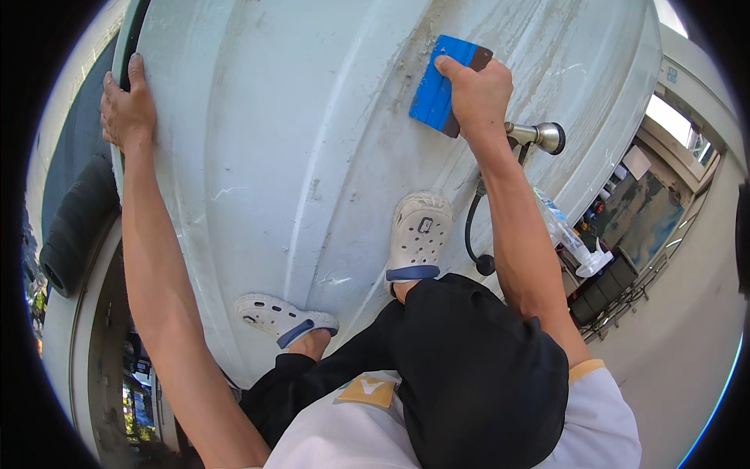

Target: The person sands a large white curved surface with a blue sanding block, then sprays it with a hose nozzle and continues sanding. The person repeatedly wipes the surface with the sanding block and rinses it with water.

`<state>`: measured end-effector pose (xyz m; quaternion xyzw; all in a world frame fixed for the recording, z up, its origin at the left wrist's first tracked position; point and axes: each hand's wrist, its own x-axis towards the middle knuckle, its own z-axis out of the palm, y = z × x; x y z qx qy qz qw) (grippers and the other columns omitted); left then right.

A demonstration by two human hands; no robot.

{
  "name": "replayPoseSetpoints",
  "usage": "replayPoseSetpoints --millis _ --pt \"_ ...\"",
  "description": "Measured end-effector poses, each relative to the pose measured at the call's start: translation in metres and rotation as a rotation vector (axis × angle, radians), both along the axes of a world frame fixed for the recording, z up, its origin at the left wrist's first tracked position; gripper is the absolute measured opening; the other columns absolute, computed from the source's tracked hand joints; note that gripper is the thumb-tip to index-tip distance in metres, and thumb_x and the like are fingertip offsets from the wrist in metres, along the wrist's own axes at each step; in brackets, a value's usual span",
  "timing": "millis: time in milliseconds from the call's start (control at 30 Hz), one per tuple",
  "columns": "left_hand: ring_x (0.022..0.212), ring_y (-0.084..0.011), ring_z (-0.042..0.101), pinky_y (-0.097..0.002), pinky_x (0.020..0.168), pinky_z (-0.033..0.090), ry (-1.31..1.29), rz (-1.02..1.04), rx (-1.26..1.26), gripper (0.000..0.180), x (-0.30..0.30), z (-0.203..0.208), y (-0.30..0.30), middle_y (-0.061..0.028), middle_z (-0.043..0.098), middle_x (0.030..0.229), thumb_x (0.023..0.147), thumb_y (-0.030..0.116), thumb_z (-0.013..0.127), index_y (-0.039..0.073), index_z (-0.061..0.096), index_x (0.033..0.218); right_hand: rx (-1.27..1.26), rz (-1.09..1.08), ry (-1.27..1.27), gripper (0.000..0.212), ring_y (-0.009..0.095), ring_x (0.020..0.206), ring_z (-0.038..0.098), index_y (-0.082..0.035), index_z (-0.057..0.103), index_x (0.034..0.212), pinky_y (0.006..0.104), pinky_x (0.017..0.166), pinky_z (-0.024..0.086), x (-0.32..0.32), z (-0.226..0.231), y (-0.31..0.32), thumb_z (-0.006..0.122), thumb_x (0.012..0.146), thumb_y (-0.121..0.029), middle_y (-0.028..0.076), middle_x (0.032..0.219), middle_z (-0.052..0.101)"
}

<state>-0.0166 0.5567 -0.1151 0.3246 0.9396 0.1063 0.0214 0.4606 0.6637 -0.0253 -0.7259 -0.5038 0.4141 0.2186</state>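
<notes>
My right hand (483,95) grips a flat blue squeegee (436,84) with a brown strip along one edge. Its thumb lies on the blue face. Under the squeegee is a pale, ribbed metal roof (266,133), streaked with grime and scuffs around my right hand. My left hand (131,113) is closed over the roof's dark left edge, its thumb pointing forward and its fingers curled to the outer side. Beside my right wrist lies a metal spray nozzle (539,137) with a dark hose, partly hidden by the forearm.
My feet, in beige clogs (422,230) with blue straps, stand on the roof. A clear spray bottle (578,248) with a white head shows past my right forearm. Outside the left edge is a black padded roll (76,227). A black crate-like object (603,288) sits lower right.
</notes>
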Motion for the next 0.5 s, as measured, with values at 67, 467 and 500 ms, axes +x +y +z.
replayPoseSetpoints --millis 67,467,500 --pt "0.152 -0.0397 0.039 -0.0585 0.125 0.021 -0.029 0.004 0.001 0.102 -0.001 0.004 -0.001 -0.0184 0.048 0.162 0.092 0.089 0.041 0.016 0.043 0.163 -0.047 0.016 -0.062 0.039 0.016 0.058 0.056 -0.002 0.054 0.060 0.0407 0.057 0.049 -0.025 0.005 0.013 0.083 0.077 -0.022 0.005 0.062 0.063" --pt "0.149 -0.0403 0.044 -0.0571 0.124 0.025 0.011 -0.011 0.030 0.100 0.001 -0.001 -0.004 -0.0185 0.052 0.159 0.092 0.088 0.043 0.015 0.048 0.161 -0.012 -0.069 -0.058 0.033 0.013 0.056 0.054 -0.002 0.058 0.060 0.0377 0.052 0.044 -0.022 0.004 0.006 0.079 0.079 -0.018 0.003 0.060 0.062" --pt "0.149 -0.0404 0.044 -0.0571 0.124 0.025 0.004 -0.001 0.007 0.099 0.001 0.001 -0.002 -0.0186 0.052 0.159 0.092 0.087 0.043 0.015 0.048 0.161 -0.064 -0.059 -0.076 0.033 0.013 0.056 0.054 -0.002 0.057 0.060 0.0376 0.053 0.045 -0.035 0.011 0.018 0.079 0.079 -0.018 0.004 0.061 0.063"
